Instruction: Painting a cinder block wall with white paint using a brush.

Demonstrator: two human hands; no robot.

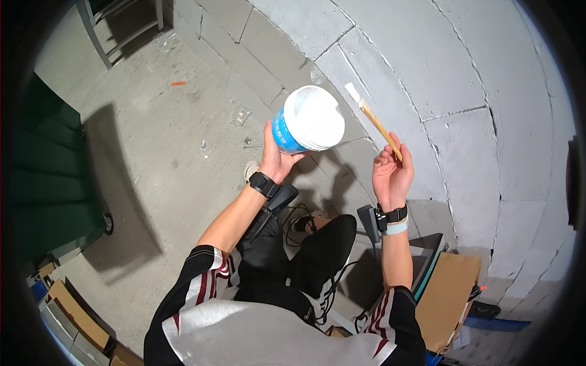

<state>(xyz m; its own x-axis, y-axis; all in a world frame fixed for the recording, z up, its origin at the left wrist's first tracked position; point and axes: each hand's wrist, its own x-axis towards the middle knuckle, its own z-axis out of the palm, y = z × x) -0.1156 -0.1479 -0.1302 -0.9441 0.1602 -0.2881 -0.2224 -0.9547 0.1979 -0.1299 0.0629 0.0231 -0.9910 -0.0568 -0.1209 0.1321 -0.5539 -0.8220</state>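
Observation:
My left hand [276,155] is wrapped round the lower side of a blue and white plastic tub [287,133], whose open top tilts toward me. Inside the tub everything looks bright white, and I cannot make out how full it is. In my right hand [392,174] is a paintbrush [379,127], pinched near the end of its wooden handle. Its white-coated bristles point up and to the left, close to the wall and to the right of the tub, apart from it. Both wrists wear black bands with a dark device attached.
A grey block wall [439,73] rises ahead and to the right. Green cabinet [55,177] on wheels stands at the left. A metal-legged frame [125,43] is at the far left. Cardboard [448,293] leans at the lower right. Black cables [332,277] run by my legs; scraps dot the floor.

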